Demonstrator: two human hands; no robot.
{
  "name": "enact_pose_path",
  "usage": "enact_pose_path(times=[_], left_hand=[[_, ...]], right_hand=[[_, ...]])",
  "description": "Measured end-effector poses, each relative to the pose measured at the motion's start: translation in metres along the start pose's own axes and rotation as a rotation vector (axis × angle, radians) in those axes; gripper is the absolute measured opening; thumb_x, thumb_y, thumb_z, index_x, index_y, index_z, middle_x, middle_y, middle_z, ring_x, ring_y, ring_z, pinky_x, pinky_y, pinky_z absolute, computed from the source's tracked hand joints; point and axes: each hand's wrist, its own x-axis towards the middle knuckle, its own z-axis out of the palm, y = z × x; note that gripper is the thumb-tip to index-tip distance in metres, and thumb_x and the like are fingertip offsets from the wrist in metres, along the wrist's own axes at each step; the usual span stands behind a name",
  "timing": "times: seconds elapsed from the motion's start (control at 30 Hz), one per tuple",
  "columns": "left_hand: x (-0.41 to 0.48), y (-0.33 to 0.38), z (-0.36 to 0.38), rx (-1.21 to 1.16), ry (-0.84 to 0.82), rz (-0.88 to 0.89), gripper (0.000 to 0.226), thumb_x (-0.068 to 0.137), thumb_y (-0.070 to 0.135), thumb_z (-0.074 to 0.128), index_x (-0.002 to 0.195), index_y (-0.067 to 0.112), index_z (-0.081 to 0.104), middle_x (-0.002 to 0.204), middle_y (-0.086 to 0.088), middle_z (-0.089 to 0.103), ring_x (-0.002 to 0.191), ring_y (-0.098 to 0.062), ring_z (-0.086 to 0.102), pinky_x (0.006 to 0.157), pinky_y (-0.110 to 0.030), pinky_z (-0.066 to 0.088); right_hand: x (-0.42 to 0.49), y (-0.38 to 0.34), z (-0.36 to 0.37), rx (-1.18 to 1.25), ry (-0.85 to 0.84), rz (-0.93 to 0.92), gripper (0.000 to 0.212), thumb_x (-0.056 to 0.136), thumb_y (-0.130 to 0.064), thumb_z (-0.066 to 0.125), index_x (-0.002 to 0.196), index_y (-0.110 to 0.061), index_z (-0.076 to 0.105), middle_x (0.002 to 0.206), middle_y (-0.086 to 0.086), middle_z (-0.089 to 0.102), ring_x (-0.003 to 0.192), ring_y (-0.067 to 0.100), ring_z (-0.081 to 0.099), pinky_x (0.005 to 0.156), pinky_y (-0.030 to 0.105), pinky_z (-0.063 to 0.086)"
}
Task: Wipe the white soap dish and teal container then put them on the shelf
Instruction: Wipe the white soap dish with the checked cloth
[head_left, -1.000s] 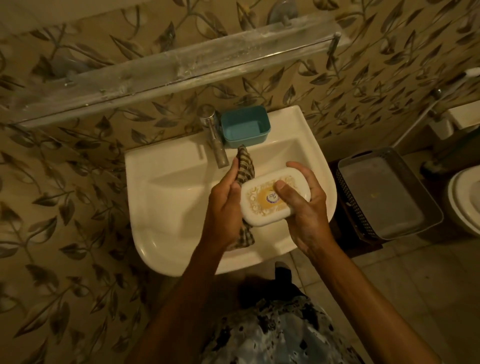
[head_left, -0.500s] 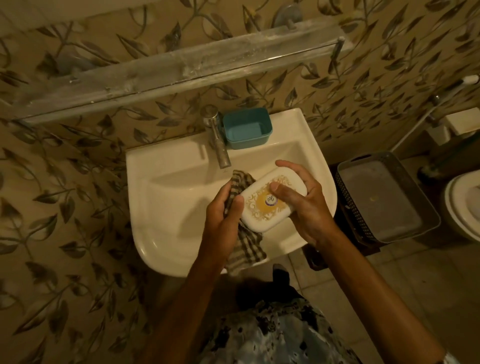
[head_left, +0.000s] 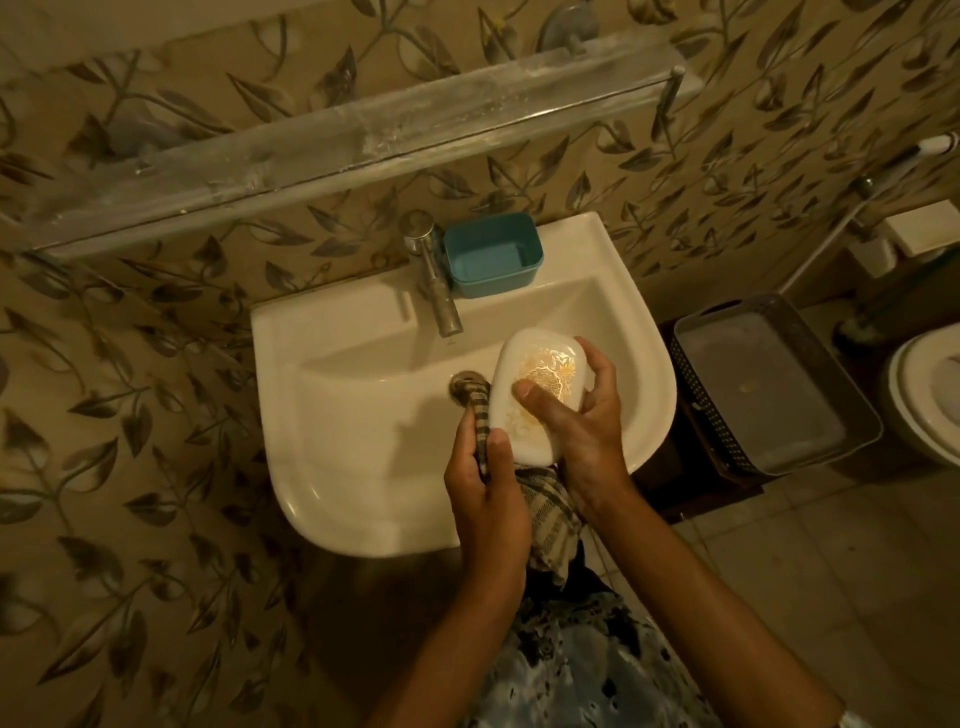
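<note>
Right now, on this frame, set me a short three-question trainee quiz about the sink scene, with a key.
1. True or false: the teal container lies inside the sink bowl.
2. Fill in: the right hand holds the white ____ above the sink.
3. Which hand grips the checked cloth? A) left hand B) right hand C) neither
Key: 1 false, it stands on the rim beside the tap; 2 soap dish; 3 A.

The sink (head_left: 363, 457) is gleaming as glossy ceramic, the tap (head_left: 439, 296) as dull metal. The dish (head_left: 540, 358) is looking like smooth plastic, the container (head_left: 493, 280) matt plastic, the cloth (head_left: 553, 519) woven.
</note>
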Motion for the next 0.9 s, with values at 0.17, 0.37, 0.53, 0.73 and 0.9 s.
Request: enact_pose_path(times=[0.17, 0.37, 0.53, 0.73, 0.9], left_hand=[[0.002, -0.002, -0.007, 0.134, -0.117, 0.082, 0.042, 0.100, 0.012, 0.039, 0.137, 0.033, 0.039, 0.120, 0.021, 0.055, 0.106, 0.013, 0.054, 0.081, -0.004, 0.043], [0.019, 0.007, -0.013, 0.188, -0.264, 0.196, 0.043, 0.097, 0.024, 0.032, 0.136, 0.040, 0.025, 0.121, 0.034, 0.041, 0.111, 0.022, 0.045, 0.087, -0.002, 0.038], [0.056, 0.025, -0.015, 0.235, -0.395, 0.197, 0.044, 0.102, 0.013, 0.031, 0.132, 0.045, 0.026, 0.119, 0.034, 0.044, 0.107, 0.021, 0.049, 0.084, -0.003, 0.042], [0.022, 0.010, -0.012, 0.237, -0.504, 0.212, 0.049, 0.100, 0.027, 0.027, 0.146, 0.041, 0.020, 0.140, 0.029, 0.034, 0.127, 0.012, 0.037, 0.099, -0.007, 0.035], [0.008, -0.007, -0.015, 0.301, -0.441, 0.219, 0.051, 0.097, 0.026, 0.026, 0.144, 0.043, 0.016, 0.136, 0.035, 0.025, 0.126, 0.020, 0.029, 0.099, -0.003, 0.027]], right_hand=[[-0.001, 0.001, -0.004, 0.071, -0.040, 0.037, 0.065, 0.073, -0.021, 0.079, 0.132, -0.027, 0.052, 0.118, 0.011, 0.066, 0.105, 0.028, 0.067, 0.078, 0.041, 0.058], [0.003, -0.006, -0.004, 0.030, -0.145, 0.034, 0.064, 0.070, -0.022, 0.079, 0.129, -0.026, 0.056, 0.119, 0.010, 0.068, 0.109, 0.029, 0.066, 0.083, 0.041, 0.057], [0.002, -0.010, -0.010, -0.069, -0.203, -0.002, 0.060, 0.072, -0.018, 0.077, 0.127, -0.031, 0.057, 0.116, 0.006, 0.068, 0.108, 0.029, 0.065, 0.083, 0.043, 0.058], [0.012, -0.020, -0.009, 0.078, -0.028, -0.018, 0.065, 0.066, -0.014, 0.077, 0.128, -0.026, 0.057, 0.120, 0.016, 0.064, 0.112, 0.036, 0.062, 0.089, 0.049, 0.055], [0.008, -0.012, -0.012, 0.032, -0.060, 0.021, 0.062, 0.067, -0.012, 0.076, 0.125, -0.027, 0.058, 0.122, 0.018, 0.063, 0.112, 0.037, 0.062, 0.088, 0.050, 0.056]])
